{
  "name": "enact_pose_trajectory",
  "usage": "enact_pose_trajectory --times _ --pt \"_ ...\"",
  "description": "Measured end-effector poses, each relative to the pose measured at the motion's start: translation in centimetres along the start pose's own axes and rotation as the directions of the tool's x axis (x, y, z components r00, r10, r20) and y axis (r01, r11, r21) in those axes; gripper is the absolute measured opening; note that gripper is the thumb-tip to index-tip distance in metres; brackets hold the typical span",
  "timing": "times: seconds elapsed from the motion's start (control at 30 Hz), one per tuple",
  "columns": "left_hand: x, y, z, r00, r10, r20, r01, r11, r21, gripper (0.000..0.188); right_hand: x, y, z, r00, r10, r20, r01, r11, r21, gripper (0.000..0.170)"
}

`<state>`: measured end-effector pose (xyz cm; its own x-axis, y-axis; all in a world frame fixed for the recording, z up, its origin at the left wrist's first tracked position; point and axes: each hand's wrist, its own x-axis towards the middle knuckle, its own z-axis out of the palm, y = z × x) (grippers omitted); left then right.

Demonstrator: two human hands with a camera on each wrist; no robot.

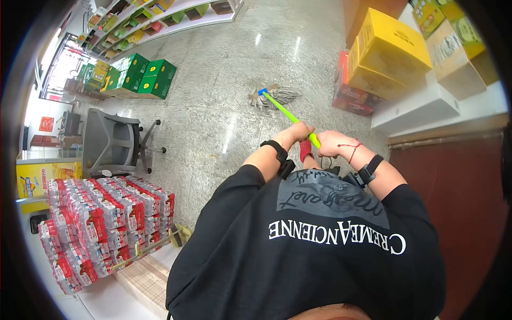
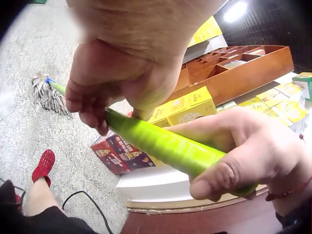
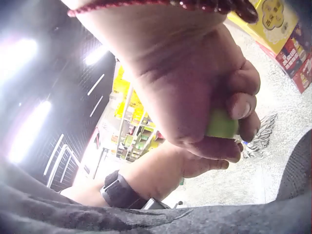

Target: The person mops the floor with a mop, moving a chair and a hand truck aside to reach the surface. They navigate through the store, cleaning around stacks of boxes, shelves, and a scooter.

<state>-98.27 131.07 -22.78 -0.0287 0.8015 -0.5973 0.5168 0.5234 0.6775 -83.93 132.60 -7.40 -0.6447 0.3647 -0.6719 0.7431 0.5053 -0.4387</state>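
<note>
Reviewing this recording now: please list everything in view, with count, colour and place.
Mop handle: one, lime green, in both grips
Mop head: one, greyish, on the floor
Floor: one, grey, underfoot
Office chair: one, grey, head view left
Green boxes: several, beyond the chair
Bottle packs: many, clear and red, lower left
Yellow cartons: at least two, upper right
Red cartons: count unclear, below the yellow
Compartmented tray: one, brown, left wrist view
Cable: black, on the floor, count unclear
Shirt: one, black, on the person
Red shoe: at least one, on a foot
Left grip: one, bare, around the handle
Right grip: one, bare, at the handle's near end
</note>
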Motion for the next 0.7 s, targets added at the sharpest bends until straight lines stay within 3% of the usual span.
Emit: enact_pose_trajectory --times 0.2,0.27,0.37,0.4,0.43,0.47,0.53,0.7 --pt "5.0 0.6 -10.0 0.999 -0.03 -0.04 0.031 1.0 0.008 0.044 10.2 -0.5 -7.6 0.995 -0.079 0.053 0.087 0.982 -0.168 0.022" --pt "7.0 0.3 -13.4 0.993 -0.119 -0.008 0.118 0.991 -0.068 0.04 12.4 -1.7 -10.6 0.995 -0.09 0.041 0.097 0.965 -0.244 0.023" --pt "10.4 -0.1 -17.8 0.994 -0.105 0.033 0.104 0.994 0.017 0.036 17.6 -1.8 -14.3 0.991 -0.133 0.021 0.135 0.959 -0.249 0.021" --pt "11.4 -1.1 -18.5 0.998 0.042 -0.047 -0.038 0.995 0.087 0.037 19.7 -1.4 -14.4 0.983 -0.18 -0.02 0.172 0.961 -0.218 0.021" --pt "11.7 -1.6 -18.9 0.975 0.191 -0.115 -0.171 0.971 0.167 0.039 20.2 -2.5 -16.0 0.99 -0.129 0.06 0.137 0.977 -0.165 0.022" --pt "11.9 -2.0 -19.3 0.978 0.173 -0.12 -0.155 0.977 0.147 0.039 21.1 -2.9 -16.3 0.987 -0.133 0.085 0.146 0.974 -0.171 0.022" --pt "12.2 -1.8 -21.1 0.965 -0.136 -0.222 0.072 0.959 -0.274 0.037 22.9 -3.9 -17.8 0.971 -0.236 0.046 0.24 0.94 -0.243 0.023" --pt "13.7 -2.3 -26.3 0.953 -0.171 -0.25 0.094 0.952 -0.291 0.036 27.3 -6.4 -21.3 0.966 -0.243 0.088 0.258 0.927 -0.271 0.025"
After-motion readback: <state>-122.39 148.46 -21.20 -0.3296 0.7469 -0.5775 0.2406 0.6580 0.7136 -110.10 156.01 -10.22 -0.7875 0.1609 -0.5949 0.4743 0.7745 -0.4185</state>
